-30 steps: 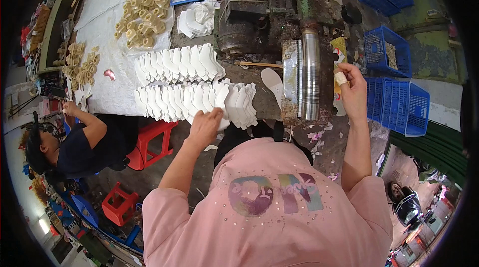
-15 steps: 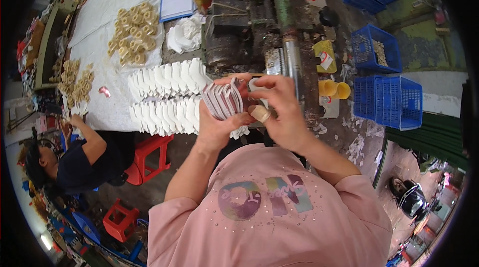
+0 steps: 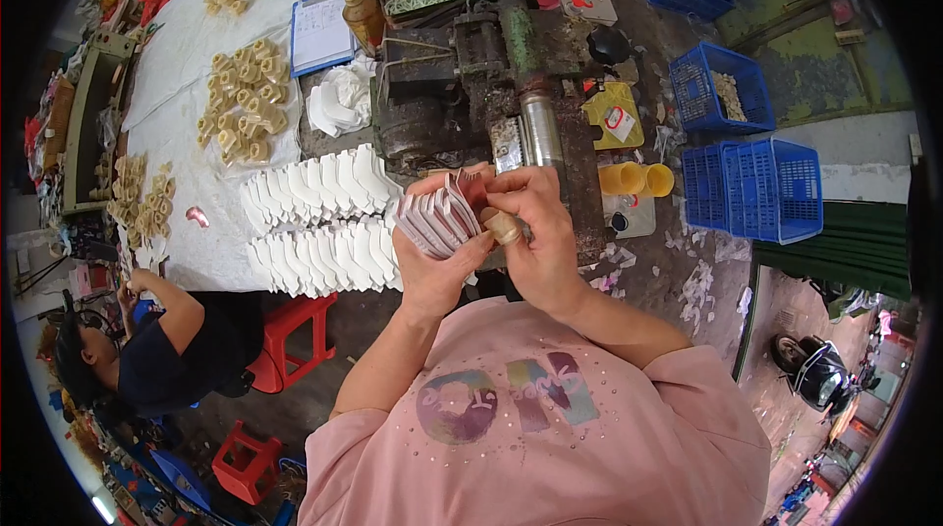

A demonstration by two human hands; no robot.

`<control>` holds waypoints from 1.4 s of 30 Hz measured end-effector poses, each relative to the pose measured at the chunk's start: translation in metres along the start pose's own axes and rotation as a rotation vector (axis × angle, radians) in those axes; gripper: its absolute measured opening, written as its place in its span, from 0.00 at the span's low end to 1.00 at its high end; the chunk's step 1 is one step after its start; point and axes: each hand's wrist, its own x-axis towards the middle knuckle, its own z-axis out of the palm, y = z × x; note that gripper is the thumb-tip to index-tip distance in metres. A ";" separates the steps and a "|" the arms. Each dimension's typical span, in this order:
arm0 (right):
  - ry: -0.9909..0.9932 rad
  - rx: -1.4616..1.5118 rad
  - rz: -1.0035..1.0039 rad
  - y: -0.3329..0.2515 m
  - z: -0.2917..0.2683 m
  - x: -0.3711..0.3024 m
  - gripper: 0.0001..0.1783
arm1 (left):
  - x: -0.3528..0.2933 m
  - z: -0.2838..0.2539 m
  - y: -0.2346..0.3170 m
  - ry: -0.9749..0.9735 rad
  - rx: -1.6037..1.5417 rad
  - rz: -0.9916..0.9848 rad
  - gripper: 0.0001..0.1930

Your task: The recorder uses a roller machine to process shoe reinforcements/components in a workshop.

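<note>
My left hand (image 3: 430, 276) is wrapped round a stack of thin white-and-maroon folded pieces (image 3: 440, 221); paper or cloth, I cannot tell which. At the stack's right edge, the fingers of my right hand (image 3: 538, 236) are bent in and pinch the reddish part. A beige wrap (image 3: 502, 226) covers the right thumb. Just left of my hands, two rows of white curved pieces lie on the table: a far row (image 3: 319, 182) and a near row (image 3: 324, 259). My fingers partly hide the stack's far side.
A dark greasy machine (image 3: 442, 84) stands beyond my hands. Beige fittings (image 3: 246, 99) lie in heaps on the white sheet. Yellow cups (image 3: 638, 178) and blue crates (image 3: 756, 187) are to the right. Another person (image 3: 167, 344) works at the left, near a red stool (image 3: 295, 339).
My view has shifted slightly, so the table things sit further left. My right fingers, raised and spread before, have come down and closed onto the stack's edge. My left hand still holds the stack.
</note>
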 end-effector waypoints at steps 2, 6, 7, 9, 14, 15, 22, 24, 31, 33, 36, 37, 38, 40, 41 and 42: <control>0.038 -0.029 -0.029 0.000 0.000 0.001 0.08 | -0.001 0.003 -0.001 0.014 0.013 0.002 0.28; 0.018 0.084 0.009 0.007 -0.009 0.004 0.08 | 0.001 -0.002 -0.002 0.115 0.044 -0.121 0.20; 0.022 0.079 0.011 0.010 -0.016 0.005 0.08 | 0.004 -0.005 -0.001 0.109 0.042 -0.125 0.20; 0.053 0.322 0.223 0.020 -0.044 0.005 0.07 | 0.013 -0.011 -0.002 0.241 0.160 -0.099 0.15; -0.301 -0.206 0.489 0.049 -0.123 0.044 0.04 | 0.014 -0.036 0.000 -0.063 0.618 -0.174 0.26; -0.451 -0.423 0.457 0.060 -0.124 0.042 0.04 | 0.014 -0.030 0.001 -0.198 0.788 -0.115 0.28; -0.363 -0.521 0.265 0.067 -0.087 0.022 0.07 | 0.020 -0.006 -0.008 -0.535 1.184 -0.094 0.35; -0.164 -0.411 0.278 0.078 -0.088 0.020 0.09 | 0.018 -0.007 -0.003 -0.485 1.111 -0.131 0.31; -0.118 -0.170 0.453 0.078 -0.087 0.009 0.12 | -0.006 -0.103 0.014 -0.026 1.061 0.030 0.26; -0.083 -0.133 0.490 0.080 -0.085 0.006 0.12 | -0.020 -0.144 0.008 -0.001 1.460 0.069 0.28; -0.077 -0.093 0.467 0.085 -0.084 0.009 0.12 | -0.049 -0.180 -0.008 -0.150 1.643 -0.058 0.29; -0.059 -0.102 0.462 0.085 -0.086 0.010 0.12 | -0.057 -0.184 -0.014 -0.316 1.731 -0.135 0.29; -0.060 -0.102 0.459 0.084 -0.089 0.010 0.12 | -0.063 -0.188 -0.017 -0.484 1.812 -0.214 0.29; -0.013 -0.096 0.449 0.086 -0.090 0.010 0.12 | -0.067 -0.185 -0.019 -0.547 1.804 -0.282 0.29; -0.017 -0.094 0.447 0.084 -0.089 0.011 0.12 | -0.068 -0.183 -0.018 -0.611 1.797 -0.344 0.29; -0.015 -0.101 0.438 0.080 -0.090 0.013 0.12 | -0.067 -0.183 -0.015 -0.592 1.811 -0.286 0.29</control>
